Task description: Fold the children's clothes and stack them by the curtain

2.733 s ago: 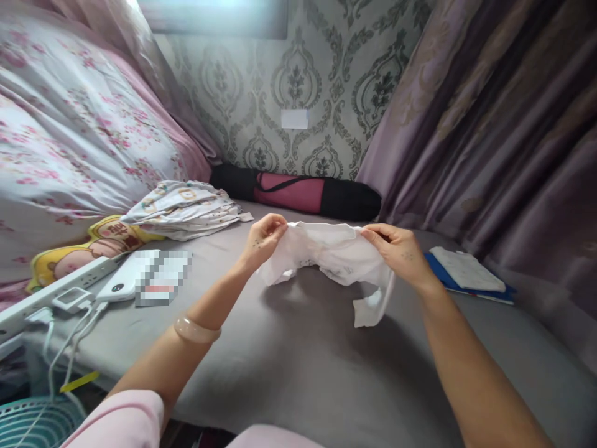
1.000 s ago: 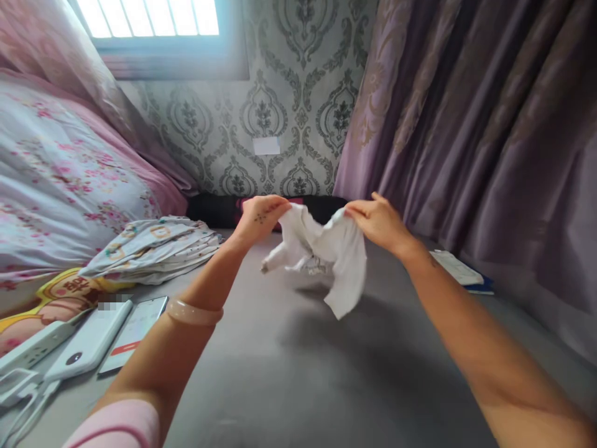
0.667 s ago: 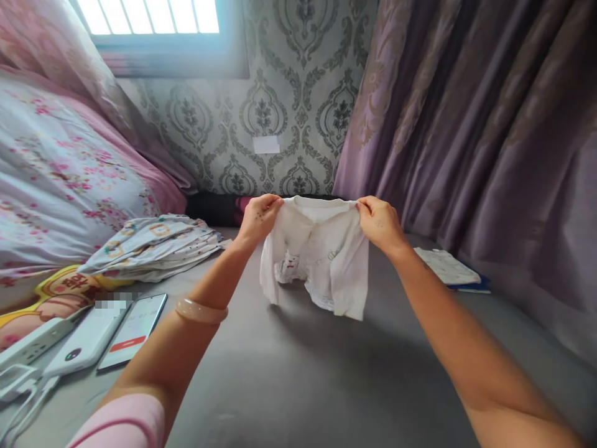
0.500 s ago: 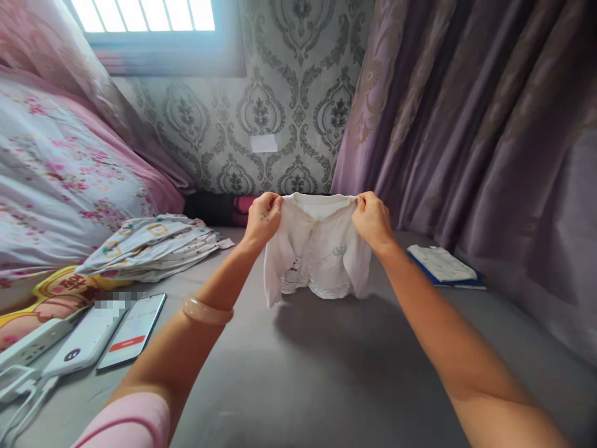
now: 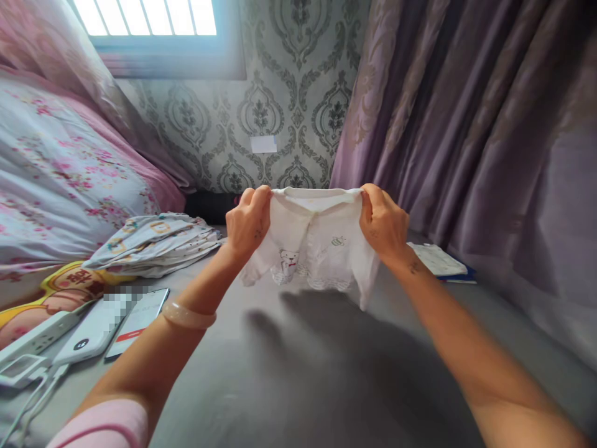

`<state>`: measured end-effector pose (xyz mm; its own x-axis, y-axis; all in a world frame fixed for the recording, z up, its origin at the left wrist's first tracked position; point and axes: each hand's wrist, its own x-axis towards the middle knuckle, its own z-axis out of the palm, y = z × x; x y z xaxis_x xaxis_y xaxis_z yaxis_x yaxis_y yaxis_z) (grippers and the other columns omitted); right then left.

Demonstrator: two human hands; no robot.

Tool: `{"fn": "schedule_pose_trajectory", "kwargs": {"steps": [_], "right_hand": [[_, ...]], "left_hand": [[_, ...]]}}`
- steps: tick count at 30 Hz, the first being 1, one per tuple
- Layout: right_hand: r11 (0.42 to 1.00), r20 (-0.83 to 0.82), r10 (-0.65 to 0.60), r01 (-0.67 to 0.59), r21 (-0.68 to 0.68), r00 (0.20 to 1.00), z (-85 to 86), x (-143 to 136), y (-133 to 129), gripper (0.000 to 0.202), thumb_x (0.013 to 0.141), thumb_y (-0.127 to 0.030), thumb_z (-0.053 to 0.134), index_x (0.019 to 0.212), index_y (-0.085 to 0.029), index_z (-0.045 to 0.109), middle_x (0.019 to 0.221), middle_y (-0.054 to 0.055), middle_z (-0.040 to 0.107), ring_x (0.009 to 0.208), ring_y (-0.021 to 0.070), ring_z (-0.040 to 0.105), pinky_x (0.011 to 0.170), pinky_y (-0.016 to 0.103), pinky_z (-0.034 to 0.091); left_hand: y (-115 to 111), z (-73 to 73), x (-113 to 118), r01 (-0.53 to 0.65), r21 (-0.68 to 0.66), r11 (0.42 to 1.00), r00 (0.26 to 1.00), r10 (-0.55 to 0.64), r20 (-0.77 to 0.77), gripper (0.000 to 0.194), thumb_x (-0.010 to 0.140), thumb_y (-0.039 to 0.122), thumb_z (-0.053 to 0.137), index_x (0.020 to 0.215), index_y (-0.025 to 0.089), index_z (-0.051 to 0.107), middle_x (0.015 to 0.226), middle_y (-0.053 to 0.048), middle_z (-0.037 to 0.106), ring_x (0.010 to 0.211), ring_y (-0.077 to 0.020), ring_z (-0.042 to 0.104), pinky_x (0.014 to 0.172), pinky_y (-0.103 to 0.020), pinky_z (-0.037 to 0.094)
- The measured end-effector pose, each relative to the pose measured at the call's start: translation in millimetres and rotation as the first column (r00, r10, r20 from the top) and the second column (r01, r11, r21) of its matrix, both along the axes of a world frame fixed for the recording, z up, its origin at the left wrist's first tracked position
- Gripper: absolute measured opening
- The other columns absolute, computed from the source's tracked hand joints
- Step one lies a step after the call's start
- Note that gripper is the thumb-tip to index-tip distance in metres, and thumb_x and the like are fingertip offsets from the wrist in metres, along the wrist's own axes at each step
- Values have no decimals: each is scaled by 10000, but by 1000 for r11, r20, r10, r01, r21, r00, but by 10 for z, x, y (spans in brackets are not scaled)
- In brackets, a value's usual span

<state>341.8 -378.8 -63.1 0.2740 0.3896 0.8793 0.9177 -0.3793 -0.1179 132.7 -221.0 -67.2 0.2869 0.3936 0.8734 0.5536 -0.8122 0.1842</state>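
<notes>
A small white baby cardigan (image 5: 317, 239) hangs spread between my two hands, above the grey bed sheet (image 5: 224, 373). It has a bear print low on one side and ruffled trim along the hem. My left hand (image 5: 249, 218) is closed on one shoulder of it, beside the neckline. The opposite shoulder is pinched in my right hand (image 5: 385, 218). Both sleeves dangle, and a shadow falls on the sheet beneath.
On the left lie a pile of patterned clothes (image 5: 156, 242), a yellow cartoon cushion (image 5: 69, 283), a white power bank (image 5: 88, 336), a phone (image 5: 137, 323) and a power strip (image 5: 40, 339). Folded white cloth (image 5: 436, 258) rests at right on something blue. Purple curtains (image 5: 457, 124) hang behind it.
My hands have moved farther apart and closer to me, stretching the cardigan wider. Its sleeves have swung toward the left and right.
</notes>
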Motion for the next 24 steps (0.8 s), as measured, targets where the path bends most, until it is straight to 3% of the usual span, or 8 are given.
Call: {"fn": "schedule_pose_trajectory", "kwargs": {"steps": [4,7,10,12,15,17,20,24], "right_hand": [[998,57,48,-45,-38,997,66,-149,-387,428,1002,-467,312,1205,-241,613,973,43,709,835,181,643,632,253,410],[988,48,144,-140,-65,988,210,-339,-708,374,983,-450,385,1173,-271,652,975,29,730,838,192,669,656,268,451],[966,-31,242,-244,-84,970,414,-466,-925,319,954,-445,450,1133,-321,684,970,13,738,810,211,683,673,306,489],[940,-184,301,-324,-110,936,509,-451,-950,301,922,-464,501,1106,-332,700,933,9,742,764,222,680,628,319,504],[853,-488,360,-492,-173,795,449,-262,-785,318,886,-493,539,1074,-306,716,865,-1,742,710,209,670,556,293,503],[768,-643,346,-600,-224,683,238,-73,-580,343,886,-497,524,1061,-276,720,850,-5,740,697,190,664,548,269,497],[653,-751,278,-692,-309,599,-274,182,-248,367,887,-470,497,1025,-221,728,864,8,738,730,181,660,591,256,493],[640,-672,73,-551,-536,737,-1020,335,45,316,890,-382,483,965,-201,730,909,34,736,836,193,660,701,260,473]], "left_hand": [[-89,60,-426,6,135,991,999,1,-52,329,971,388,398,1159,234,620,889,-55,601,733,-149,585,596,-240,383],[-252,200,-727,71,163,984,997,-66,-36,298,934,389,465,1141,285,654,863,-37,592,722,-149,577,613,-246,395],[-416,417,-909,172,107,979,984,-166,-58,272,918,376,485,1099,317,679,859,-14,600,710,-140,560,661,-250,412],[-429,536,-934,252,23,968,965,-249,-88,262,909,377,493,1037,290,704,834,-2,619,679,-128,546,675,-249,418],[-224,511,-823,366,-198,909,905,-397,-151,248,879,381,529,945,245,726,792,0,658,668,-137,572,647,-237,428],[17,298,-671,387,-348,854,848,-478,-229,233,866,365,545,912,228,727,783,-3,685,683,-153,605,626,-230,432],[372,-278,-394,343,-519,783,726,-572,-383,228,880,325,529,883,201,720,805,-3,713,707,-162,636,640,-225,438],[607,-1153,-90,266,-635,726,656,-618,-432,217,895,288,509,860,191,700,798,-10,710,731,-165,643,652,-216,439]]}}
